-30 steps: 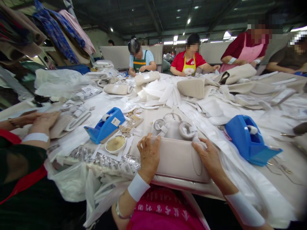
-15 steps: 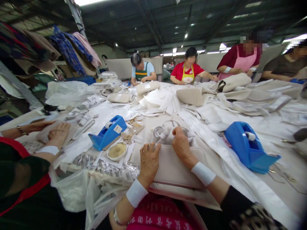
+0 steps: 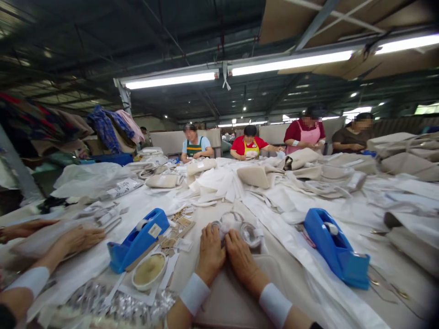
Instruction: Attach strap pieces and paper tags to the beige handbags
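At the far left, a co-worker's hands [image 3: 82,238] rest on a pale, filmy piece [image 3: 44,240], with a crumpled translucent bag [image 3: 91,179] farther back on the bench [image 3: 207,212]; next comes a blue tape dispenser [image 3: 132,246], its sloping front end turned toward the near left, and close to its right a round white dish [image 3: 149,270] of yellowish stuff sits on white paper, card tags [image 3: 184,222] scattered behind it; in the middle, the left hand [image 3: 211,252], banded in white at the wrist, reaches forward with fingers side by side and bent, while a flat beige piece [image 3: 236,299] lies on the bench below and between the forearms; just right, the right hand [image 3: 242,260] leans in almost against the left, fingers also together, near a pale coil [image 3: 255,239]; whether either grip is clamped on anything I cannot tell, as the fingertips are partly hidden; farther right stand a second blue tape dispenser [image 3: 338,256], some thin metal fittings [image 3: 399,292] and folded beige goods [image 3: 414,253]
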A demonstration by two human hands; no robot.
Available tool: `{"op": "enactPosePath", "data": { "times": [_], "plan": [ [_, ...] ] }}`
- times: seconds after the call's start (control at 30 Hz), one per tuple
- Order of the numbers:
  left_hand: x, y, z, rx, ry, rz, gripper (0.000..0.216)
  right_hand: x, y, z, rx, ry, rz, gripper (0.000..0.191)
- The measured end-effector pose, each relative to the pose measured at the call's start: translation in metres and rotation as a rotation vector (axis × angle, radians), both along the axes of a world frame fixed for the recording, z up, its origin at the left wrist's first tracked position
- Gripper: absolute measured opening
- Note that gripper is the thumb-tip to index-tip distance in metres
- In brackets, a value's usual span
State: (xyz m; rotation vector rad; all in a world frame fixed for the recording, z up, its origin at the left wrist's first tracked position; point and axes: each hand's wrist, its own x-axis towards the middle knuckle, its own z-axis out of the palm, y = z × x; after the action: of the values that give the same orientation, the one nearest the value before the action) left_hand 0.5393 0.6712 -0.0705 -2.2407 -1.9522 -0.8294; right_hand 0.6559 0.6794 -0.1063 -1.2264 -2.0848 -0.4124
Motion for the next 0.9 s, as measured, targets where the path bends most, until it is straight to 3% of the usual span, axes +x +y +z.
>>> {"op": "enactPosePath", "data": {
  "times": [0.1, 0.2, 0.4, 0.63, 0.9],
  "plan": [
    [0.0, 0.006, 0.003, -0.006, -0.015, 0.021, 0.023, -0.001, 0.001, 0.0, 0.011, 0.01, 0.013, 0.025],
    [-0.003, 0.013, 0.001, 0.039, -0.27, 0.007, 0.018, -0.001, 0.002, 0.0, 0.02, 0.009, 0.016, 0.027],
    [-0.014, 0.021, 0.005, 0.01, -0.642, 0.075, 0.029, 0.001, 0.001, 0.004, -0.044, -0.001, 0.013, 0.031],
    [-0.02, 0.025, -0.004, -0.051, -0.972, 0.004, 0.048, 0.008, 0.004, 0.006, -0.212, -0.05, 0.098, 0.031],
    [-0.022, 0.037, -0.01, -0.126, -1.119, -0.091, 0.05, 0.011, 0.005, 0.007, -0.249, -0.07, 0.105, 0.036]
  ]
}}
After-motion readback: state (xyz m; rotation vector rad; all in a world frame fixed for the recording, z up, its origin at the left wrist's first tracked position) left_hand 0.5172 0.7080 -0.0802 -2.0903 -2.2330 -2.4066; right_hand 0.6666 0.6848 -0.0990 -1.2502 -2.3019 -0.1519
